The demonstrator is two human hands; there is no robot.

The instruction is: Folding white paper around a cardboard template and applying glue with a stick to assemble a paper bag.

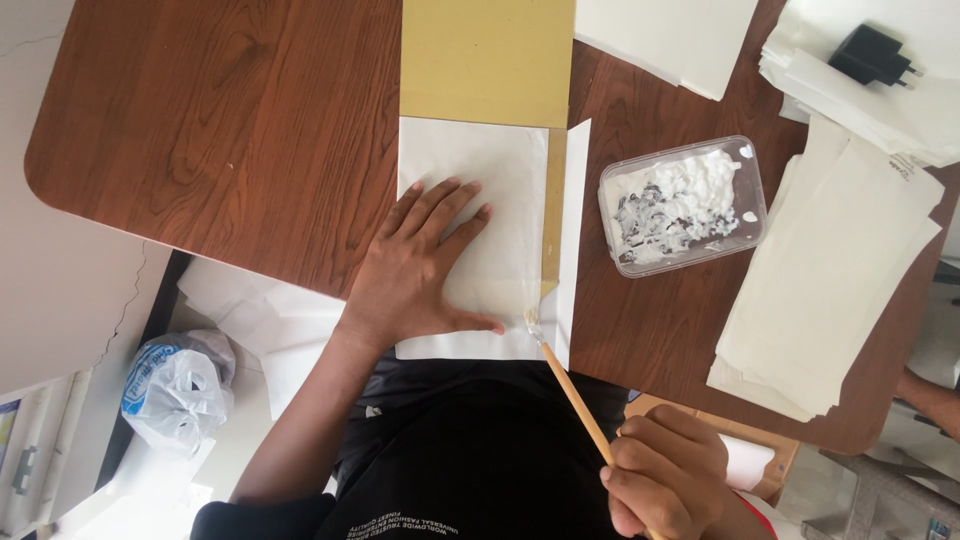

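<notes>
My left hand (425, 265) lies flat with fingers spread on a folded white paper sheet (510, 180), pressing it onto the brown wooden table (230, 130). A tan cardboard piece (487, 60) sits under and beyond the sheet. My right hand (665, 475) grips a thin wooden-handled brush (570, 385); its bristle tip touches the sheet's near right corner beside a narrow tan strip. A clear plastic tub of white paste (682, 205) stands to the right of the sheet.
Stacks of white paper (830, 290) lie at the table's right side, more at the top right with a black plug adapter (872, 55) on them. A tied plastic bag (178, 385) and loose white sheets lie on the floor at the left.
</notes>
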